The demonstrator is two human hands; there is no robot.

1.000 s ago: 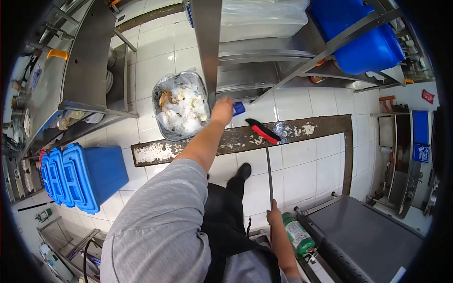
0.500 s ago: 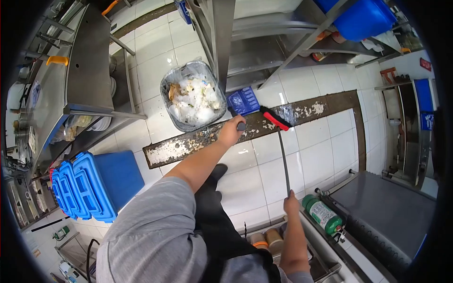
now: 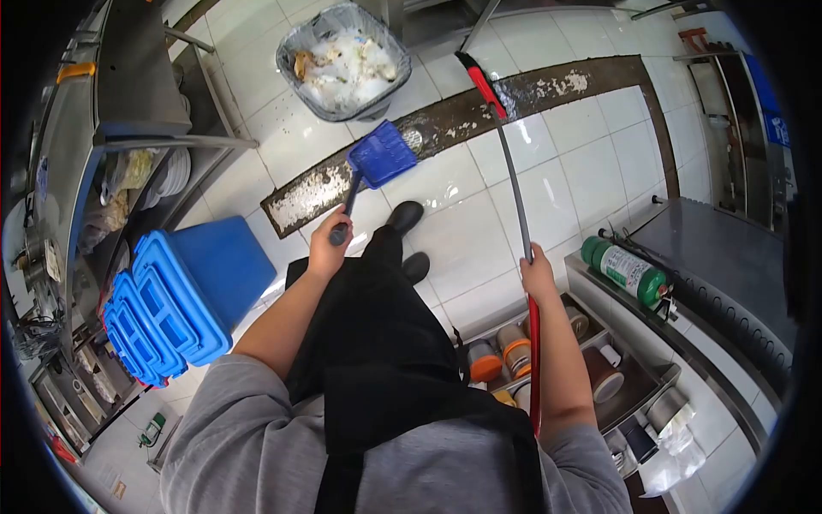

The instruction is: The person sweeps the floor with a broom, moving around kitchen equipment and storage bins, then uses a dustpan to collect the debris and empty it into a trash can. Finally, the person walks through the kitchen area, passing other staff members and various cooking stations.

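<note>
My left hand [image 3: 329, 242] is wrapped round the dark handle of a blue dustpan [image 3: 384, 155], whose pan is over the dark floor strip below the bin. My right hand [image 3: 538, 272] grips the long pole of a broom [image 3: 515, 176]. The broom's red and black head [image 3: 485, 88] rests on the floor near the dark strip, well to the right of the dustpan. A lined bin [image 3: 390, 90] holds white and brown waste. My dark shoes stand on the tiles just below the dustpan.
Blue lidded containers [image 3: 224, 265] stand at the left beside a steel table [image 3: 141, 77]. At the right are a green cylinder [image 3: 629, 270] and a grey metal unit [image 3: 719, 265]. A low shelf with jars [image 3: 516, 351] is near my right arm.
The dustpan has moved away from the bin, left and toward my body, with my left hand. The view has shifted, and the broom head now sits farther from the dustpan.
</note>
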